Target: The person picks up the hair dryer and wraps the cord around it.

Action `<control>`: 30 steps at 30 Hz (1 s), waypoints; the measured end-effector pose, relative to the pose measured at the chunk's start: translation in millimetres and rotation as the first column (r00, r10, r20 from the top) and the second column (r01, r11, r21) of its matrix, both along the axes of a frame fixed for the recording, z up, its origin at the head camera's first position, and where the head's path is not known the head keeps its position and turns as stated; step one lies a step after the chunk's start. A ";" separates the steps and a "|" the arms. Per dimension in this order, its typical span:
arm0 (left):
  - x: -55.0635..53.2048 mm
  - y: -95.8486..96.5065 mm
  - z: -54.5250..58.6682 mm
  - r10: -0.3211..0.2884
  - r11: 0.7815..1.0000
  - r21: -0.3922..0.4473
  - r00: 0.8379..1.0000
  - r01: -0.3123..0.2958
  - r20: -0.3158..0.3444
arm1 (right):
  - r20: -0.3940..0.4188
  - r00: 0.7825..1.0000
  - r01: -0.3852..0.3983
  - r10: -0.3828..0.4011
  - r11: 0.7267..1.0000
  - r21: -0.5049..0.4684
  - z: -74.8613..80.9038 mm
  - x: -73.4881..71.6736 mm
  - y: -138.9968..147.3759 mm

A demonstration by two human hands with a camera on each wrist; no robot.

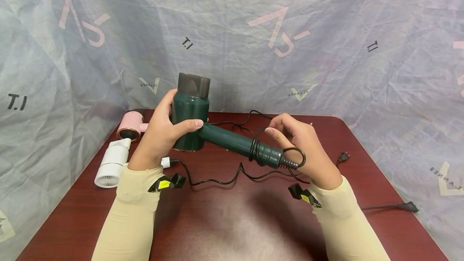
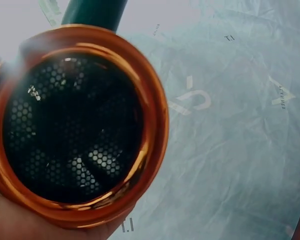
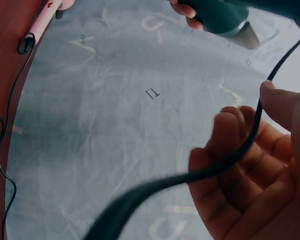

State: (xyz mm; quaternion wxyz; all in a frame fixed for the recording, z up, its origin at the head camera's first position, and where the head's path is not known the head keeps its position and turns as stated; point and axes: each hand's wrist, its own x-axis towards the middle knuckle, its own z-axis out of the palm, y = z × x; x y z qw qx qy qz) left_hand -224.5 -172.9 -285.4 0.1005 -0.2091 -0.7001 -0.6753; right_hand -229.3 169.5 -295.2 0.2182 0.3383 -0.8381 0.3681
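Observation:
A dark green hair dryer (image 1: 190, 110) with a brown nozzle (image 1: 193, 85) is held above the table, its handle slanting down to the right. My left hand (image 1: 156, 136) grips the barrel, thumb across the front near the handle's joint. In the left wrist view the copper-coloured rim (image 2: 157, 125) surrounds a dark mesh intake. Black power cord (image 3: 205, 173) is wound round the handle's lower end. Beside that end, my right hand (image 1: 302, 142) has a length of this cord between its thumb and curled fingers, as the right wrist view shows.
On the table's left lie a pink hair dryer (image 1: 132, 122) and a white hair dryer (image 1: 114, 160). Black cords cross the reddish-brown table (image 1: 224, 220). Two plugs, one black (image 1: 343, 157) and another (image 1: 409, 206), lie at the right. A grey printed curtain (image 1: 232, 31) hangs behind.

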 end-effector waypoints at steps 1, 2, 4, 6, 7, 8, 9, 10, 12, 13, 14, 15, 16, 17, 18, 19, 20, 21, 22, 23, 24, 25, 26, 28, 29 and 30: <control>-0.3 0.6 0.0 0.000 1.000 0.019 1.000 0.000 0.000 | 0.005 1.000 -0.011 0.011 1.000 -0.001 -0.5 0.3 -0.6; -0.7 1.3 0.0 0.001 0.999 0.037 1.000 -0.001 -0.001 | 0.017 1.000 -0.024 0.024 1.000 -0.006 -1.2 0.4 -1.1; -1.1 2.9 0.3 0.004 0.998 0.066 1.000 -0.003 -0.008 | 0.046 0.998 -0.036 0.036 0.999 -0.012 -2.5 0.5 -2.2; -1.9 4.4 0.5 0.007 0.996 0.087 1.000 -0.005 -0.018 | 0.105 0.994 -0.031 0.033 0.999 -0.019 -3.4 0.4 -3.7; -2.1 5.1 0.6 0.012 0.995 0.096 1.000 -0.010 -0.023 | 0.128 0.992 -0.022 0.024 1.000 -0.015 -3.5 0.5 -4.5; -2.2 5.6 0.7 0.020 0.995 0.102 0.999 -0.017 -0.028 | 0.149 0.989 -0.019 0.020 1.000 -0.009 -3.7 0.4 -5.1; -2.2 6.1 0.9 0.026 0.994 0.109 0.999 -0.023 -0.033 | 0.157 0.988 -0.018 0.017 1.000 0.006 -3.6 0.1 -5.9; -2.5 6.4 0.7 0.034 0.993 0.117 0.999 -0.029 -0.036 | 0.163 0.986 -0.025 0.021 0.999 0.022 -3.4 -0.5 -6.8; -2.6 6.8 0.6 0.048 0.990 0.138 0.998 -0.042 -0.041 | 0.166 0.985 -0.048 0.039 0.998 0.051 -3.3 -1.8 -8.0; -2.5 6.8 0.6 0.056 0.988 0.149 0.998 -0.049 -0.043 | 0.153 0.987 -0.058 0.046 0.995 0.078 -3.4 -2.1 -8.4; -2.5 6.9 0.6 0.061 0.985 0.163 0.997 -0.053 -0.045 | 0.148 0.988 -0.068 0.052 0.992 0.102 -4.2 -2.7 -8.6; -2.4 7.0 0.6 0.061 0.982 0.181 0.997 -0.052 -0.046 | 0.146 0.988 -0.076 0.057 0.989 0.125 -4.7 -3.0 -8.6; -2.2 7.3 0.7 0.064 0.978 0.199 0.997 -0.054 -0.048 | 0.155 0.986 -0.078 0.055 0.986 0.150 -5.6 -2.9 -8.3; -2.0 7.4 0.9 0.068 0.975 0.217 0.996 -0.055 -0.052 | 0.164 0.986 -0.072 0.043 0.982 0.174 -6.9 -2.7 -7.9; -2.0 7.5 0.9 0.070 0.971 0.234 0.996 -0.056 -0.055 | 0.179 0.983 -0.070 0.033 0.977 0.203 -7.9 -2.0 -7.6; -2.0 7.6 1.0 0.072 0.966 0.251 0.996 -0.055 -0.058 | 0.192 0.981 -0.066 0.021 0.971 0.231 -9.1 -1.6 -7.4; -1.8 7.9 1.1 0.076 0.962 0.266 0.995 -0.057 -0.061 | 0.211 0.977 -0.074 0.022 0.967 0.245 -10.0 -1.3 -7.7; -1.9 7.9 1.1 0.081 0.958 0.279 0.995 -0.060 -0.065 | 0.232 0.973 -0.080 0.018 0.962 0.261 -10.6 -0.9 -8.3; -1.9 8.0 1.1 0.090 0.955 0.289 0.994 -0.066 -0.069 | 0.252 0.968 -0.083 0.010 0.956 0.280 -11.4 -0.6 -9.2; -2.3 8.0 0.9 0.097 0.952 0.298 0.993 -0.071 -0.071 | 0.271 0.963 -0.089 0.006 0.951 0.296 -11.9 0.0 -10.4; -2.4 8.2 0.9 0.105 0.948 0.307 0.992 -0.078 -0.073 | 0.288 0.957 -0.098 0.004 0.946 0.310 -12.0 0.9 -11.7; -2.6 8.5 0.9 0.114 0.945 0.315 0.991 -0.085 -0.075 | 0.294 0.956 -0.104 0.004 0.940 0.325 -12.1 1.9 -12.7; -2.7 9.0 1.0 0.125 0.942 0.321 0.989 -0.094 -0.076 | 0.298 0.954 -0.110 0.004 0.934 0.340 -12.2 2.8 -13.8; -3.2 10.0 1.1 0.144 0.937 0.331 0.987 -0.110 -0.077 | 0.293 0.956 -0.113 -0.002 0.920 0.375 -12.0 5.3 -15.3; -3.3 10.4 1.1 0.153 0.935 0.335 0.985 -0.119 -0.077 | 0.286 0.958 -0.113 -0.003 0.914 0.389 -11.8 6.6 -16.0; -3.5 10.9 1.2 0.161 0.932 0.339 0.984 -0.126 -0.078 | 0.276 0.961 -0.112 -0.004 0.909 0.401 -11.5 7.7 -16.7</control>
